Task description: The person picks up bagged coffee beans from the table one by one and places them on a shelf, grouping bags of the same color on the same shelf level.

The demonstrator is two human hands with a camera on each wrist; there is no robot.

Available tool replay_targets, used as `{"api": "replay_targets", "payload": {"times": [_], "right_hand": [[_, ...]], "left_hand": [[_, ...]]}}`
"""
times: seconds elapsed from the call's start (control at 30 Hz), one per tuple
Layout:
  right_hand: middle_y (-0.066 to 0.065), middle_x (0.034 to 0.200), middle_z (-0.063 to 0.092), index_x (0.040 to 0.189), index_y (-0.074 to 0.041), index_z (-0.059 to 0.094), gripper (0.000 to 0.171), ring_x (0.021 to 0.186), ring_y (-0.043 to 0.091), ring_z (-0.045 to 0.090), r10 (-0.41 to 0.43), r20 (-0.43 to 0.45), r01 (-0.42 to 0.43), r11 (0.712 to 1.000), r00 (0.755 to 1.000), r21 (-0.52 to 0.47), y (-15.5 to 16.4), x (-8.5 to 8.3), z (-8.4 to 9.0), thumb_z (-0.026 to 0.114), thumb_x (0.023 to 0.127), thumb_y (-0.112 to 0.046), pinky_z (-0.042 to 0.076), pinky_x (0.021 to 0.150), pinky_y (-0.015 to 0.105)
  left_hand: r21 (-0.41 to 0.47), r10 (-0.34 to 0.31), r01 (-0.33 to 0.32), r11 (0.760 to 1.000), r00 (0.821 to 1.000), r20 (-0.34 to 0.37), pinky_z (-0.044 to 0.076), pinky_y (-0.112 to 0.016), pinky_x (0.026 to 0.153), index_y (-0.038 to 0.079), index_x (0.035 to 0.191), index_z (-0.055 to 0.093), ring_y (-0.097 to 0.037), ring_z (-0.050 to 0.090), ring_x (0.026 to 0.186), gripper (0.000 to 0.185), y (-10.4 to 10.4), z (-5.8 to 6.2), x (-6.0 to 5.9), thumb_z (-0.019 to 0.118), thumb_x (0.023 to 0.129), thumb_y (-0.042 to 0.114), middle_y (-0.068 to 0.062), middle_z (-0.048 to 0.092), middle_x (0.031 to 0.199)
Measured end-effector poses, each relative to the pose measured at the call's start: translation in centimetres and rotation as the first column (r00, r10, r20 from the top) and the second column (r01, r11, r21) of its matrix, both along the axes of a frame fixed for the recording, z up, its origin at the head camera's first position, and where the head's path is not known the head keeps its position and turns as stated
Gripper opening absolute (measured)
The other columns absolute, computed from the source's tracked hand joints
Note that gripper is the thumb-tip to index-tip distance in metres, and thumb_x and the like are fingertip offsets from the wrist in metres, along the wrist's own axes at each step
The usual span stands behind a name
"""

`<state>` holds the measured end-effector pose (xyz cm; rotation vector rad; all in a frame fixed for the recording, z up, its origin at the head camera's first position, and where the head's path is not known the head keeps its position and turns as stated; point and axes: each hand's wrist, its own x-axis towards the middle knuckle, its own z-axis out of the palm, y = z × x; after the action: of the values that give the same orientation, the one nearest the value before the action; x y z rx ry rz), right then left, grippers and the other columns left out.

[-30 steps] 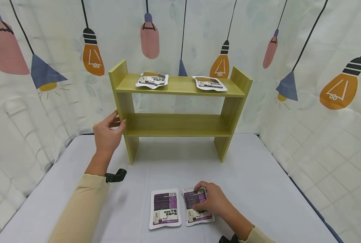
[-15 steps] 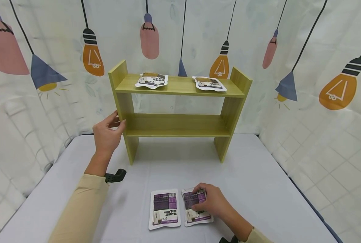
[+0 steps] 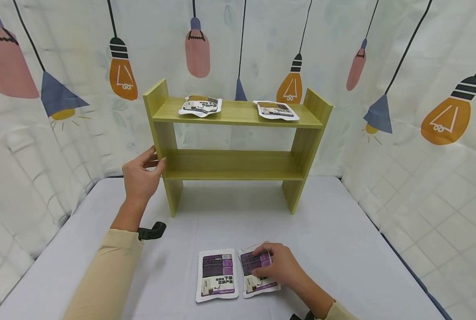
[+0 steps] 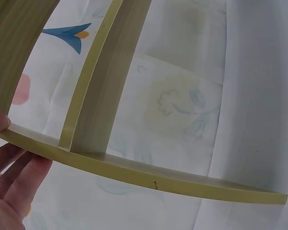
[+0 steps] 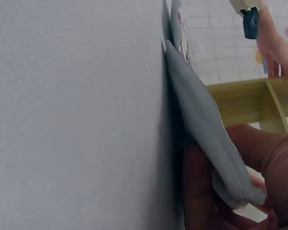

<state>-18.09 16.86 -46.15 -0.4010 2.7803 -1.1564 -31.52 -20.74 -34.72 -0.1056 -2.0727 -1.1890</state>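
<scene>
My left hand (image 3: pixel 142 180) grips the left side panel of a yellow-green wooden shelf (image 3: pixel 230 166). In the left wrist view, the thumb lies on one side of the panel (image 4: pixel 158 182) and the fingers (image 4: pixel 29 179) on the other. On the white table, my right hand (image 3: pixel 282 266) pinches a white-edged pouch (image 3: pixel 258 286) with a purple label. The right wrist view shows that pouch (image 5: pixel 201 110) tilted, its near end raised between thumb and fingers. A similar pouch (image 3: pixel 218 275) lies flat just left of it.
Two more pouches, one left (image 3: pixel 200 106) and one right (image 3: pixel 277 112), lie on the shelf's top board. A curtain (image 3: pixel 154 40) printed with light bulbs hangs behind and along both sides of the table (image 3: pixel 350 249).
The pouch in my right hand has shifted slightly left, and its far end sits a little higher in view. The left hand and shelf have stayed put.
</scene>
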Motion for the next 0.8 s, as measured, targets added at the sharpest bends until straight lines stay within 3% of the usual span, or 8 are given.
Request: {"api": "replay_targets", "payload": {"times": [0.13, 0.37, 0.67, 0.8], "right_hand": [[-0.002, 0.113, 0.074, 0.100, -0.025, 0.077, 0.034, 0.103, 0.019, 0.061, 0.001, 0.019, 0.000, 0.999, 1.000, -0.040, 0.03, -0.12, -0.20, 0.093, 0.070, -0.024, 0.050, 0.089, 0.036], [0.001, 0.121, 0.073, 0.101, -0.028, 0.078, 0.033, 0.120, 0.032, 0.062, 0.003, 0.058, 0.003, 0.994, 0.998, -0.106, 0.00, -0.17, -0.55, 0.092, 0.072, -0.024, 0.047, 0.103, 0.063], [0.002, 0.124, 0.073, 0.103, -0.028, 0.079, 0.033, 0.123, 0.032, 0.061, 0.006, 0.048, 0.000, 0.991, 0.999, -0.132, 0.20, -0.57, -0.47, 0.092, 0.072, -0.025, 0.045, 0.105, 0.064], [0.001, 0.121, 0.074, 0.103, -0.027, 0.079, 0.034, 0.119, 0.028, 0.061, -0.003, 0.037, 0.009, 0.988, 0.999, -0.154, 0.39, -0.98, -0.37, 0.092, 0.072, -0.023, 0.047, 0.102, 0.058]], "left_hand": [[-0.002, 0.003, -0.003, 1.000, 1.000, -0.001, 0.044, 0.001, 0.069, 0.024, 0.143, 0.062, -0.032, 0.075, 0.102, 0.045, 0.00, 0.00, 0.00, 0.068, 0.098, 0.027, -0.014, 0.076, 0.121], [0.003, 0.003, -0.003, 1.000, 1.000, -0.008, 0.045, 0.000, 0.072, 0.023, 0.142, 0.062, -0.031, 0.075, 0.102, 0.045, -0.04, -0.12, -0.15, 0.068, 0.097, 0.028, -0.014, 0.076, 0.120], [0.001, -0.001, 0.001, 1.000, 1.000, -0.024, 0.045, 0.001, 0.072, 0.021, 0.141, 0.063, -0.032, 0.076, 0.101, 0.045, -0.10, -0.15, -0.20, 0.069, 0.097, 0.025, -0.014, 0.076, 0.120], [0.004, -0.010, 0.010, 1.000, 1.000, -0.025, 0.046, 0.000, 0.071, 0.021, 0.141, 0.063, -0.033, 0.076, 0.100, 0.045, -0.10, -0.08, -0.08, 0.069, 0.097, 0.024, -0.014, 0.076, 0.119]]}}
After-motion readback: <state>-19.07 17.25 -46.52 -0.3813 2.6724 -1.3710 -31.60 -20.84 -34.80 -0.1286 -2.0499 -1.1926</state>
